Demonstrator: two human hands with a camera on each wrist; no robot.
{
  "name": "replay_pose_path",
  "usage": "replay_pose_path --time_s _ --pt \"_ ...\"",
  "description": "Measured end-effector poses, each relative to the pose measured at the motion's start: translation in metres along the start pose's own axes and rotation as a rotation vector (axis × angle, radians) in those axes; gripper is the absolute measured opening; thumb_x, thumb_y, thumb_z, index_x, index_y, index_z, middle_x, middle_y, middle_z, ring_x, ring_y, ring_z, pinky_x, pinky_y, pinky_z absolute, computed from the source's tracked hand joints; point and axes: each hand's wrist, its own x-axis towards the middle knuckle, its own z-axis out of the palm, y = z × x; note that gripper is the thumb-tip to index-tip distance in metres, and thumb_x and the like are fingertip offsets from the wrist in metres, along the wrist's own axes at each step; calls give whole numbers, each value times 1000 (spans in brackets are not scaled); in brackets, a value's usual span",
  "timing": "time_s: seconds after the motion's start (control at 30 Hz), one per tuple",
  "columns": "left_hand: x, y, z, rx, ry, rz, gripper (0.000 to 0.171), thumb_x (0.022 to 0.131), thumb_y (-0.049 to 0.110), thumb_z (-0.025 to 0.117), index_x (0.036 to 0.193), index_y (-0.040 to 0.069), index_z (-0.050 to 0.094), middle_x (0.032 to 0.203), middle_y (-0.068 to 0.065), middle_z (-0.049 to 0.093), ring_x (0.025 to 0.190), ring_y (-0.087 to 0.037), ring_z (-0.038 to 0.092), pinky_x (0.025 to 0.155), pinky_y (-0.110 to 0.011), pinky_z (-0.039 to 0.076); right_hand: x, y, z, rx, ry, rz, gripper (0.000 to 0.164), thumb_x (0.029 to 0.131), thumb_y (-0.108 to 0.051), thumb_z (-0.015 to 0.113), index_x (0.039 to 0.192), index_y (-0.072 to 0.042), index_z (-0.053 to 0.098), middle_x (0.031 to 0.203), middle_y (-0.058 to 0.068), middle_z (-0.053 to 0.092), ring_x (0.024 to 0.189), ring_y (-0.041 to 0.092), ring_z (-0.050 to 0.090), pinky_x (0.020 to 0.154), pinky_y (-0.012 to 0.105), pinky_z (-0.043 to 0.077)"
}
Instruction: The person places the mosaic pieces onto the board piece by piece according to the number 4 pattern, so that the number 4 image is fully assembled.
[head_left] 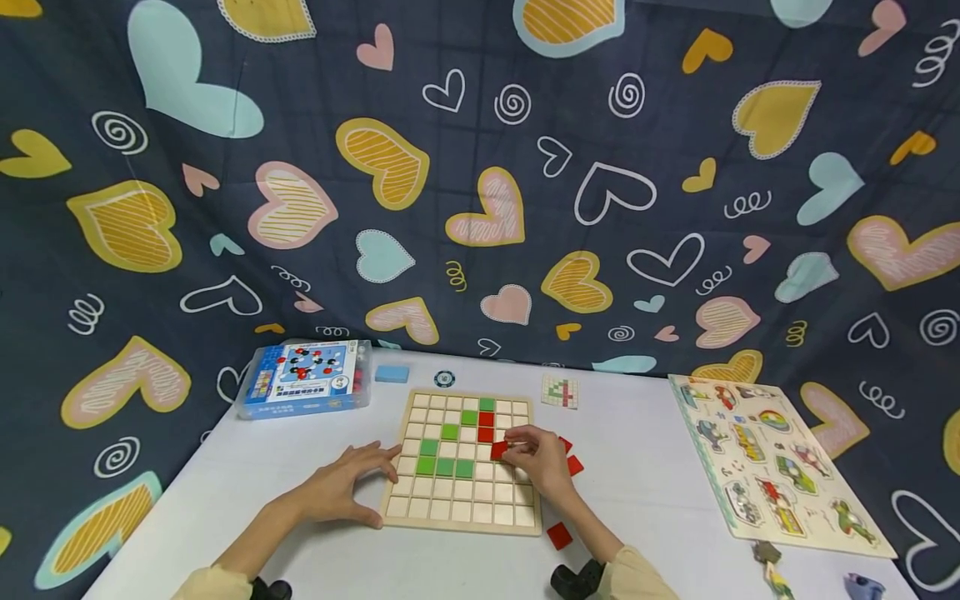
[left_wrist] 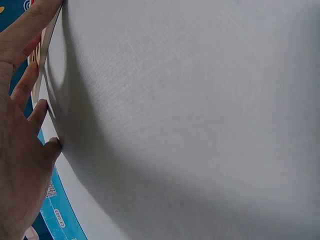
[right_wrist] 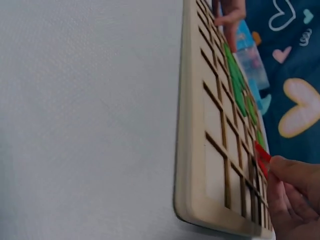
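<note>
A wooden grid board (head_left: 461, 524) lies on the white table, its squares pale except for several green tiles (head_left: 427, 465) and two red tiles (head_left: 486, 434) in one column. Thumb and fingers of my right hand (head_left: 540, 460) pinch a red square tile (head_left: 499, 451) over the board, just below those two. The same pinched tile (right_wrist: 262, 159) shows in the right wrist view at the fingertips. My left hand (head_left: 341, 487) is spread along the board's left edge, fingertips and thumb at the frame. Loose red tiles (head_left: 559, 536) lie right of the board, some partly behind my right hand.
Behind the board are a small pattern card (head_left: 560, 392), a dark round disc (head_left: 445, 378) and a blue block (head_left: 392, 373). A blue plastic case (head_left: 306, 379) stands at the back left. To the right lies a picture puzzle board (head_left: 757, 467), with small figures near its front corner.
</note>
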Motion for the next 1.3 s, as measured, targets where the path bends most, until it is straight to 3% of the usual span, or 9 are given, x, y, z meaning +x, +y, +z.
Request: replay_pose_path --time_s 0.37,0.57,0.73,0.9,1.0,1.17,1.3 --pt "-1 3 1 -7 -11 2 50 66 50 80 106 30 58 149 -12 41 135 -51 27 106 -74 13 2 2 12 7 -37 -19 27 76 10 73 101 7 66 94 19 70 79 25 68 69 22 57" --pt "0 3 -1 5 -3 10 50 67 49 80 107 30 58 148 -13 41 134 -52 27 106 -73 12 3 -1 8 31 -51 -7 25 79 7 72 103 7 66 95 18 70 83 26 69 72 23 58" --pt "0 4 -2 -1 2 15 49 67 48 81 106 29 59 147 -14 42 134 -53 27 106 -73 12 -1 0 -14 70 -39 -1 25 80 8 70 105 9 65 100 22 68 88 31 69 74 28 59" --pt "-3 3 -3 0 2 6 49 67 48 81 106 29 59 148 -13 42 134 -52 27 107 -72 12 -3 13 -50 -142 62 14 25 77 11 72 101 3 68 95 13 71 83 25 68 72 31 59" --pt "-5 2 -4 5 1 -4 49 66 47 81 106 30 58 148 -13 42 135 -51 27 108 -71 12 0 22 -66 -230 66 61 29 75 10 74 102 3 68 95 11 71 82 23 67 74 34 59" --pt "-3 1 -5 3 -20 -16 49 66 47 81 106 30 58 149 -11 41 136 -48 27 109 -69 13 5 30 -77 -258 7 122 32 74 6 76 104 6 66 97 14 70 81 22 66 72 32 59" --pt "0 1 -5 -3 -30 -9 49 66 47 81 106 29 59 149 -11 40 136 -48 27 110 -68 13 8 33 -78 -277 16 124 30 74 7 76 103 7 66 94 15 70 78 21 65 70 29 58"
